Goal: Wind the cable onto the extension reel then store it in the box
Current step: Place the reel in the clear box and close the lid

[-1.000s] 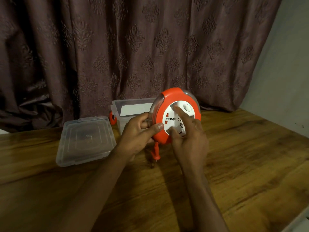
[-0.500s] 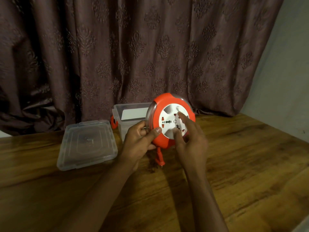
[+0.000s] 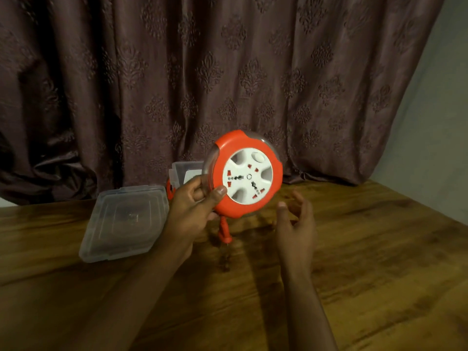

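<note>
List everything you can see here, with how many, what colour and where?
reel: one, orange with white face, held above the table
plug: one, orange, hanging below the reel
box: one, clear, behind the reel, lid off
lid: one, clear, flat on the table, left of the box
table: one, brown wood
curtain: one, dark brown, behind the table
wall: grey, right
hands: left hand grips the reel's edge; right hand open, off it

Dim, warm light; soft shadows, slight blur, wide-angle bending at edges.
</note>
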